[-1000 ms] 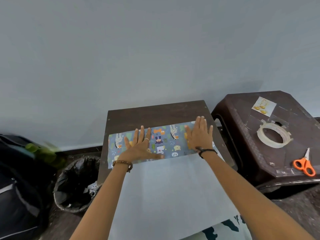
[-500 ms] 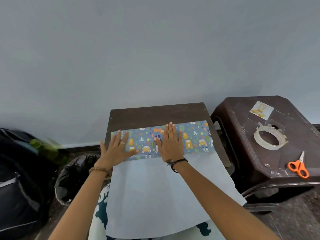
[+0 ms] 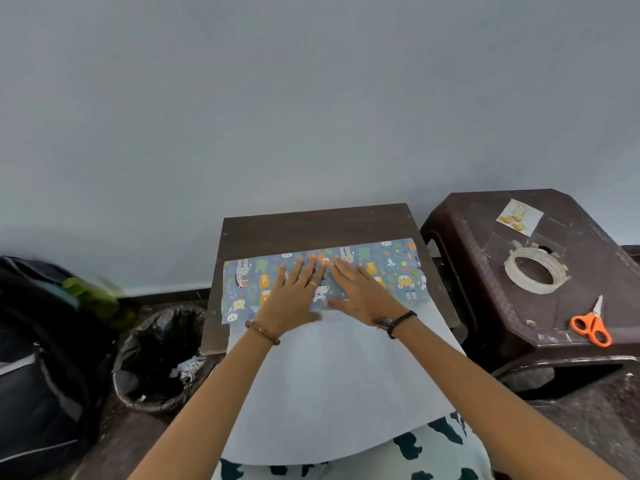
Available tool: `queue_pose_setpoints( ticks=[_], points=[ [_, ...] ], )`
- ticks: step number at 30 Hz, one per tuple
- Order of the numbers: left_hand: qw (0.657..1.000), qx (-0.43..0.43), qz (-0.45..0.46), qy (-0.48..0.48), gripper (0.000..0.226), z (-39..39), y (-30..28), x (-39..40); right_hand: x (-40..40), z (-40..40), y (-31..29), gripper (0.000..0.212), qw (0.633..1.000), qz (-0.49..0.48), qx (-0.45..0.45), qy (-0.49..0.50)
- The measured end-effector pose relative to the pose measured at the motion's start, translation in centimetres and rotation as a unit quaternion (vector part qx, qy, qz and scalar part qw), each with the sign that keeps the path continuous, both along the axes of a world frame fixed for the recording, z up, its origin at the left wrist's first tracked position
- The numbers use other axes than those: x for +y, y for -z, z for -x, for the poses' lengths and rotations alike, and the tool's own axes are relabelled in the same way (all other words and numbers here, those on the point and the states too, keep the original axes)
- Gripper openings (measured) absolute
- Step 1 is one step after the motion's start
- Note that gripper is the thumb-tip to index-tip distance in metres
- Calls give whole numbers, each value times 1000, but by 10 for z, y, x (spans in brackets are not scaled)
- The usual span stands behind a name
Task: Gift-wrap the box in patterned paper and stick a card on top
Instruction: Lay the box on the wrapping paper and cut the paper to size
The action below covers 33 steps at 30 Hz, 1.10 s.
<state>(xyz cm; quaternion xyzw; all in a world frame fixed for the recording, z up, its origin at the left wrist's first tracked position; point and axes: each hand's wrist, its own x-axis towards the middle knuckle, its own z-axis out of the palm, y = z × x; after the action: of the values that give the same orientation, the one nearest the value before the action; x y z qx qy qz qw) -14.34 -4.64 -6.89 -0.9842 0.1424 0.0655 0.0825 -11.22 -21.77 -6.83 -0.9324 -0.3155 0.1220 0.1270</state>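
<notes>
A sheet of wrapping paper (image 3: 332, 386) lies white side up on a small dark wooden table (image 3: 311, 230) and hangs toward me over its near edge. Its far edge is folded back as a blue strip with cartoon animals (image 3: 391, 271). My left hand (image 3: 294, 299) and my right hand (image 3: 360, 292) press flat on the middle of that strip, fingers straight, side by side. A small white card with gold shapes (image 3: 518, 216) lies on the brown plastic stool at the right. No box is in view.
The brown stool (image 3: 485, 306) also carries a roll of clear tape (image 3: 533, 274) and orange-handled scissors (image 3: 590, 325). A bin lined with a black bag (image 3: 156, 358) stands left of the table, beside a dark backpack (image 3: 38, 358). A grey wall rises behind.
Both hands slid along the folded strip: first leftward, then back to the middle, where they now lie close together. The fold stays flat.
</notes>
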Motion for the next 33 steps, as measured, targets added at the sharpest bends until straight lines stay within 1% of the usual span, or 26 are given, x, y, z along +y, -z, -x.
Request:
queue_pose_setpoints(
  ticks=[2,4,6,8,10,13,14,15,17,18,21,23,25,28,33],
  points=[
    [999,-28,26,3,115,8,14,2,-14,5,9,74,997,39,-45,-49],
    [998,-42,42,23,103,15,20,3,-19,9,18,79,994,46,-83,-62],
    [997,-55,40,39,86,18,23,4,-17,10,21,90,993,29,-97,-53],
    [998,-36,37,18,70,18,22,6,-16,10,20,94,995,9,-85,-42],
    [999,-19,32,6,62,16,22,9,-18,5,18,89,997,-11,-57,-41],
    [999,-30,15,15,51,14,23,13,-21,-2,19,63,997,-9,-63,-52],
    [999,-41,14,22,47,13,23,14,-21,-3,18,58,997,-4,-62,-54],
    [998,-48,20,27,50,11,23,13,-21,-4,18,58,997,-2,-61,-54],
    [998,-55,20,38,77,9,23,11,-20,-5,16,59,996,-3,-68,-55],
    [998,-55,17,40,85,9,21,10,-20,-6,15,60,996,-4,-74,-56],
    [997,-57,17,46,95,4,21,10,-20,-7,14,61,995,-4,-80,-56],
    [998,-52,17,32,94,0,17,10,-19,-9,13,62,995,0,-82,-55],
    [998,-50,16,39,89,-8,12,10,-18,-12,10,62,995,4,-84,-50],
    [1000,22,8,19,80,-20,4,6,-16,-16,5,63,995,-3,-87,-43],
    [996,70,51,-25,85,-31,-9,-3,-22,-28,-2,65,991,51,-103,-65]
  ],
)
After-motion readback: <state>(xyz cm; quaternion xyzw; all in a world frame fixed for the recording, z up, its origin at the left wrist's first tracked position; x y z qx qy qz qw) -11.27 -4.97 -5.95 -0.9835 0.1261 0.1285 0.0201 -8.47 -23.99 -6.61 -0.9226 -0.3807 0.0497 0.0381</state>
